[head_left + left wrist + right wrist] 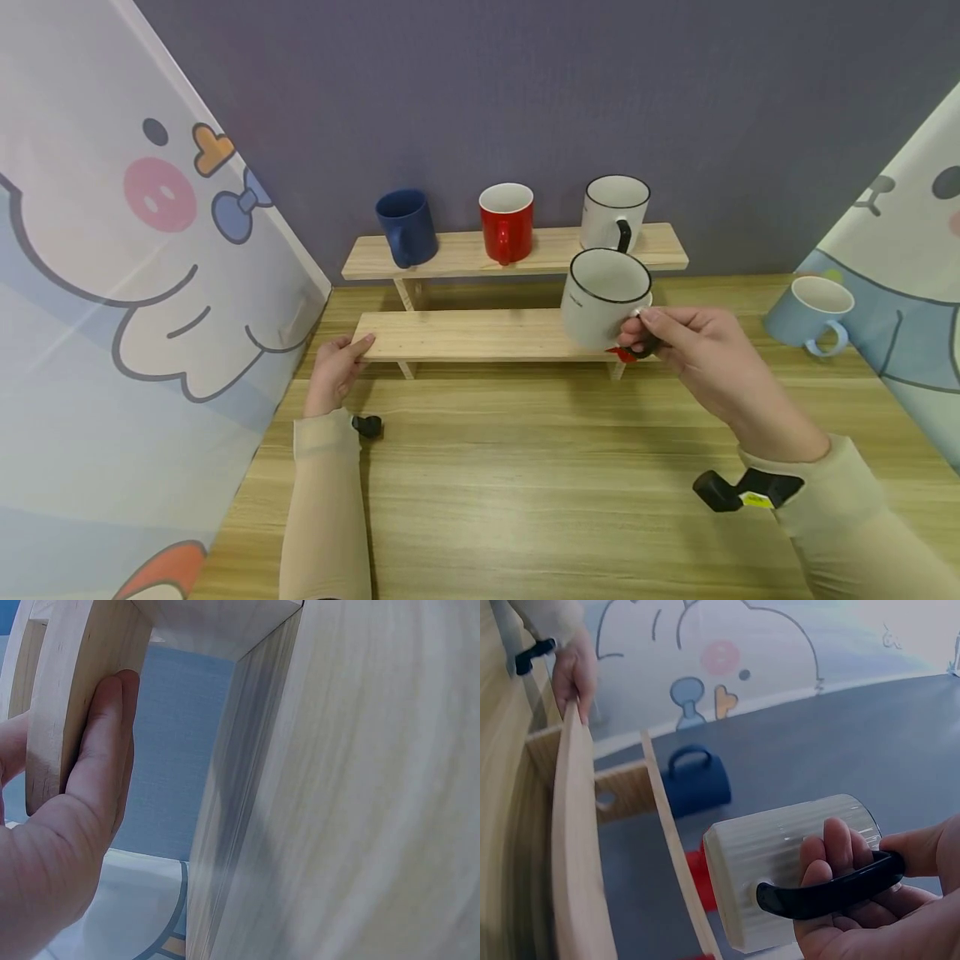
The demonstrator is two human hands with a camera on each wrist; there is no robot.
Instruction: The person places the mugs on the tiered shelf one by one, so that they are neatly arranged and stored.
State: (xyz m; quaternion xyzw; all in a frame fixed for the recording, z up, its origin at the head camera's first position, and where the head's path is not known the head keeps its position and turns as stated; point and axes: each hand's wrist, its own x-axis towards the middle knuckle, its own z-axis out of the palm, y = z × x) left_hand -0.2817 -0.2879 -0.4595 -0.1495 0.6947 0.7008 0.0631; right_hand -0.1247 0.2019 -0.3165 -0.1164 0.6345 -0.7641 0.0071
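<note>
My right hand [693, 358] grips the black handle [829, 889] of a white mug [603, 304] with a dark rim. In the head view that mug overlaps the right part of the lower shelf board [465, 333]; a red piece [622, 354] shows beneath it, the rest hidden. At the board's left end, my left hand [337, 371] pinches the edge, thumb on top and fingers [105, 735] underneath. On the upper board [457, 265] stand a blue mug [407, 229], a red mug [507, 225] and a second white mug [615, 208] with a black handle.
A light blue mug [810, 317] stands on the wood-grain table [510, 475] at the right. Behind the two-step shelf rises a dark grey wall [525, 92]. Cartoon-printed panels [97, 333] flank the table on both sides.
</note>
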